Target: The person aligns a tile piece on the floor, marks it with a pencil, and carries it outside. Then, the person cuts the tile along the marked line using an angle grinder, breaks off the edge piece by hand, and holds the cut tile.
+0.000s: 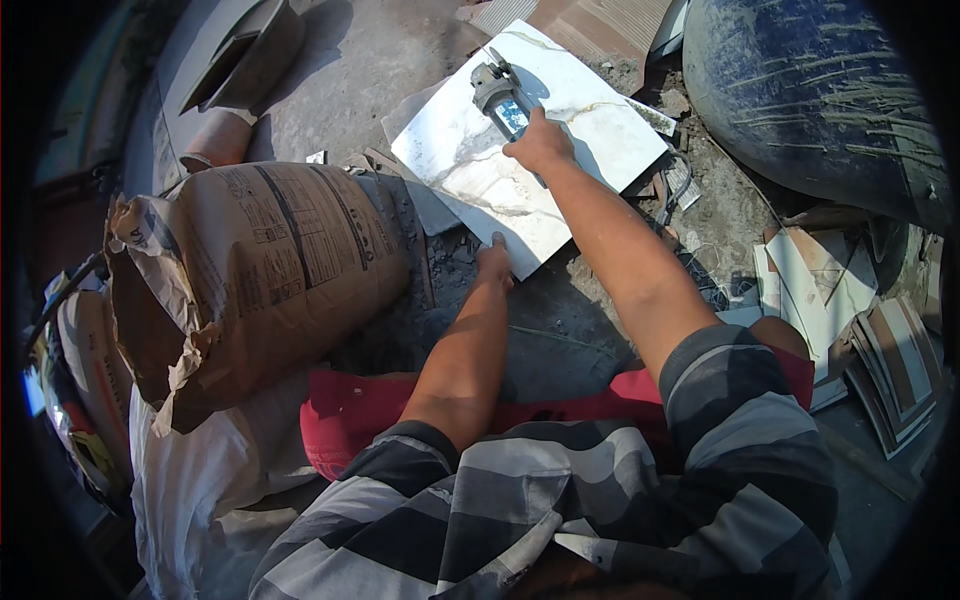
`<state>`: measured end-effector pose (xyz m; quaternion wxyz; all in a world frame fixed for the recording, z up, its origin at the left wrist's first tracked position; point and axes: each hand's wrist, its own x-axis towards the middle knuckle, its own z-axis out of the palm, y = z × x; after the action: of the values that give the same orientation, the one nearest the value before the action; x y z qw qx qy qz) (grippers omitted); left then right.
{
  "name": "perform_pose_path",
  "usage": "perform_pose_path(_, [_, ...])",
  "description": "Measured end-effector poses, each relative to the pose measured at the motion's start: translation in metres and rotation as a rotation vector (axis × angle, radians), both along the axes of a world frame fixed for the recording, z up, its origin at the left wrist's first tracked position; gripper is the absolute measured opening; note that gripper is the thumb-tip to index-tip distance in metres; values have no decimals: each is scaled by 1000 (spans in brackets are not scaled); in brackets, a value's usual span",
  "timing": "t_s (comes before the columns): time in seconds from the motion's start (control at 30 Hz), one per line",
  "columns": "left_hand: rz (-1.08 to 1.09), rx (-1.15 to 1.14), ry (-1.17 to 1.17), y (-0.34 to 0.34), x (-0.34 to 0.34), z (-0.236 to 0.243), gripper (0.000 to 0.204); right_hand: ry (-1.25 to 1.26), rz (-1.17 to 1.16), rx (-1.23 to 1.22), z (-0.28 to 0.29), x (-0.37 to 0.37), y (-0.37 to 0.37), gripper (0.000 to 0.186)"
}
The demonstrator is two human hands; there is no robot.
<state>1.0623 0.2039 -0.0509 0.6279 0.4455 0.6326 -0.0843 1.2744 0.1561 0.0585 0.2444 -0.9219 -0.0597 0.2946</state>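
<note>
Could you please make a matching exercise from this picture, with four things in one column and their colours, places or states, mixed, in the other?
Things:
1. Power tool
2. Tile
3. Paper bag
4. Left hand

Descriptions:
A. Brown, torn open at one end
B. At the tile's near edge
C. White with veins
D. Held in the right hand

Pairs: 1-D, 2-C, 3-A, 4-B

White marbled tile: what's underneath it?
A grey slab pokes out along the left side of the white marbled tile, apparently beneath it. How far it reaches under, and whatever else lies there, can't be seen; the tile covers it.
</note>
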Motion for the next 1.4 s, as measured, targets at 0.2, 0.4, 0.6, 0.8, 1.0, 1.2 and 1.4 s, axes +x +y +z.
perform_pose_path(0.2, [-21, -36, -16, 0, 1, 11, 50, 6, -4, -4, 0, -5, -5, 83])
perform_pose_path(0.4, [33, 32, 15, -1, -1, -5, 55, -9, 0, -4, -1, -8, -12, 82])
perform_pose_path(0.6, [51, 35, -30, -1, -3, -10, 54, 4, -1, -6, -1, -12, -17, 85])
perform_pose_path(0.8, [1, 78, 4, -2, -2, -6, 53, 6, 6, 2, -1, -16, -25, 85])
perform_pose_path(1.0, [-28, 83, 26, 1, -3, -13, 54, -1, 4, -1, 3, -22, -33, 79])
perform_pose_path(1.2, [-4, 82, 9, -1, -2, -11, 52, 6, 7, -18, 5, -26, -39, 76])
perform_pose_path(1.4, [-52, 56, 55, 1, -1, -7, 52, 5, 11, -24, 5, -33, -47, 77])
